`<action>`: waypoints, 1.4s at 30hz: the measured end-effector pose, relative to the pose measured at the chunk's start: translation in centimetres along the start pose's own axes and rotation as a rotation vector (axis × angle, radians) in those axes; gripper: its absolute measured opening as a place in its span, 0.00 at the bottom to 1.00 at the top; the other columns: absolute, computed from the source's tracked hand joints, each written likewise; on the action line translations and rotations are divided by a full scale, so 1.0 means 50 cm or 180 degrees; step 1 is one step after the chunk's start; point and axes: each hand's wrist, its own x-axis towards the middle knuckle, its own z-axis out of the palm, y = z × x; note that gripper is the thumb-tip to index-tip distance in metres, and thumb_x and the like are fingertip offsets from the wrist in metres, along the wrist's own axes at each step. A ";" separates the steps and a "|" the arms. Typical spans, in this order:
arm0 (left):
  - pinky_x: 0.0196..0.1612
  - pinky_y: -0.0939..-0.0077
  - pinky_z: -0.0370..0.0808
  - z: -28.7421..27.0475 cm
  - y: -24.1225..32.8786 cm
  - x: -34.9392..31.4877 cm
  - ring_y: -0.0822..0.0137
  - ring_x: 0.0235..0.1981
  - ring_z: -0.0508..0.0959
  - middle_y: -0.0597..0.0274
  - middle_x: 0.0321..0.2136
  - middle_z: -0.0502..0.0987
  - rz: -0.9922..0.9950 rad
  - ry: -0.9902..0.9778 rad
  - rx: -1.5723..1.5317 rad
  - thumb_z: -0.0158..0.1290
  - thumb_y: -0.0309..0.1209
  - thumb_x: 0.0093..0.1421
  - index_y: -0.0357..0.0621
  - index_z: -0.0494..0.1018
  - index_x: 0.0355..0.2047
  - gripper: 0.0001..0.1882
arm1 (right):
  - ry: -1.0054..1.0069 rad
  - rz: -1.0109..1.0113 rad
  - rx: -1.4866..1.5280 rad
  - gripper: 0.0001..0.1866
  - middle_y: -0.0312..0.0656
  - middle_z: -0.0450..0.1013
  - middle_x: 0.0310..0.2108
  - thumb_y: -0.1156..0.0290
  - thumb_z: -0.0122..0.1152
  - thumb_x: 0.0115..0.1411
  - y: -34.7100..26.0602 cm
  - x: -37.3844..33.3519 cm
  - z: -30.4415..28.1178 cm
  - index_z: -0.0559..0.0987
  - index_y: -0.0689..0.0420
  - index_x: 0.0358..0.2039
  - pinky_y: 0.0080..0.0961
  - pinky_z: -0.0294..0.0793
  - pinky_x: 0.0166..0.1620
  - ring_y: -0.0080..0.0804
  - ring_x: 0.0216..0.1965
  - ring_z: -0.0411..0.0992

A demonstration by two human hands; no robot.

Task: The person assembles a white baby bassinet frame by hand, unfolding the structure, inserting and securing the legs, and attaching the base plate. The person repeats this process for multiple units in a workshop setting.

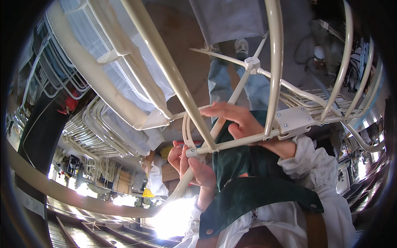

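A cream-coloured metal tube frame [242, 142] crosses in front of my apron, its crossbar meeting longer upright tubes. My left hand [198, 171] is closed around the crossbar's left end, fingers and thumb beside the bolted tip next to a curved flat bracket [187, 130]. Behind the crossbar, my right hand [237, 120] reaches leftward, its fingers stretched out and slightly blurred. Nothing shows in that hand; its wrist passes behind the crossbar. Farther right, a cream screwed plate housing [294, 120] sits on the same bar. A diagonal tube runs up to a white hub joint [252, 64].
White mesh-covered frames [124, 62] wrapped in pale padding stand at the left. Stacks of bent tubes [93, 128] lie beyond them, with more racked tubing [318, 101] at the right. Cardboard [165, 49] covers part of the floor. A white bag [157, 180] hangs at lower left.
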 end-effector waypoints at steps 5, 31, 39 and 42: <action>0.64 0.52 0.60 0.030 0.007 -0.006 0.58 0.49 0.67 0.54 0.43 0.64 -0.0428 0.0330 -0.0425 0.47 0.34 0.60 0.30 0.74 0.44 0.19 | -0.0376 0.0421 0.1477 0.26 0.45 0.73 0.53 0.82 0.52 0.56 -0.023 -0.046 0.061 0.73 0.57 0.56 0.37 0.54 0.68 0.36 0.63 0.61; 0.60 0.66 0.64 0.195 0.121 -0.132 0.66 0.51 0.71 0.56 0.49 0.73 -0.1950 -0.1071 -0.2099 0.45 0.43 0.69 0.37 0.66 0.55 0.23 | 0.1523 0.0874 0.5531 0.42 0.43 0.59 0.63 0.91 0.45 0.46 -0.126 -0.248 -0.071 0.61 0.51 0.64 0.41 0.50 0.69 0.39 0.66 0.55; 0.59 0.63 0.64 0.209 0.123 -0.142 0.66 0.53 0.70 0.60 0.48 0.74 -0.1980 -0.1004 -0.2089 0.44 0.45 0.69 0.41 0.67 0.53 0.22 | 0.2122 0.0247 0.4311 0.42 0.38 0.55 0.66 0.89 0.47 0.46 -0.131 -0.281 -0.153 0.61 0.51 0.64 0.35 0.45 0.70 0.32 0.68 0.52; 0.60 0.59 0.62 0.202 0.117 -0.134 0.66 0.54 0.69 0.62 0.48 0.73 -0.2097 -0.1171 -0.2225 0.44 0.46 0.69 0.43 0.67 0.53 0.22 | 0.2118 0.0001 0.4392 0.43 0.40 0.54 0.67 0.90 0.46 0.44 -0.121 -0.303 -0.192 0.62 0.52 0.64 0.34 0.44 0.71 0.32 0.68 0.52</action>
